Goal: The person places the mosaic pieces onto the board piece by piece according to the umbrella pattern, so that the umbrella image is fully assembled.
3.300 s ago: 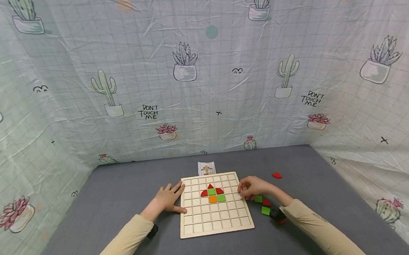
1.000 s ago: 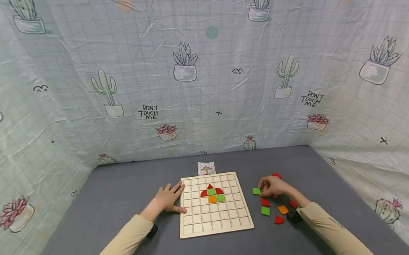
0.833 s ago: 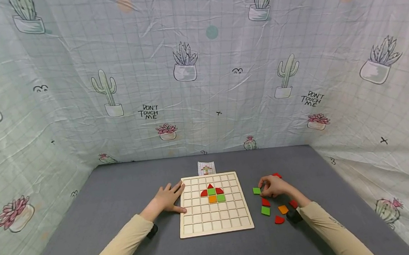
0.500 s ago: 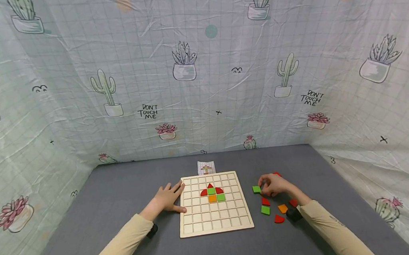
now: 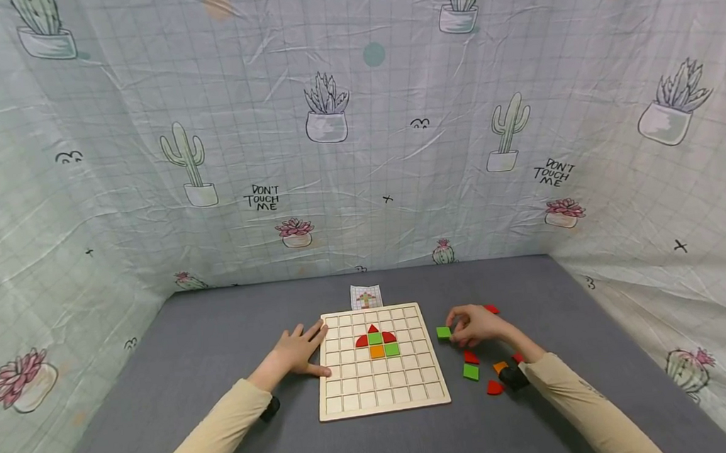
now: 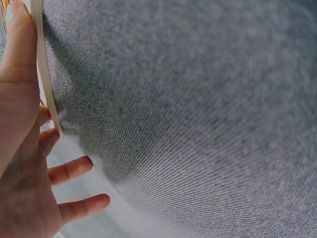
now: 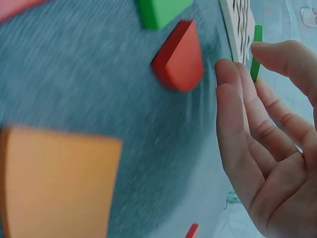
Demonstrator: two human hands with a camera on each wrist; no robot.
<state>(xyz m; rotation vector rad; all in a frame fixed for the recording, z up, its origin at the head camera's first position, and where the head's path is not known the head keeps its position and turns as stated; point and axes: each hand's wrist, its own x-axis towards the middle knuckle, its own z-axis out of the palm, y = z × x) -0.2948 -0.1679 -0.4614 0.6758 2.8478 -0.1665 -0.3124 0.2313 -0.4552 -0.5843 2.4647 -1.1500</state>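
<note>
My left hand lies spread at the left edge of a wooden grid board, with thumb and some fingertips on its rim. In the left wrist view that hand has its thumb along the board's edge. To the right of the board, my right hand pinches a green square tile between thumb and fingers. The right wrist view shows the tile edge-on, raised off the table. On the board sit red, green and orange tiles, including an orange square and a red triangle.
Loose tiles lie right of the board: a green square, a red piece, an orange square and several other red pieces. A small printed pattern card lies behind the board on the grey table.
My right hand has gone from the board's right edge to the loose tiles, picked up a green square tile, and now moves left with it. The left hand has stayed in place.
</note>
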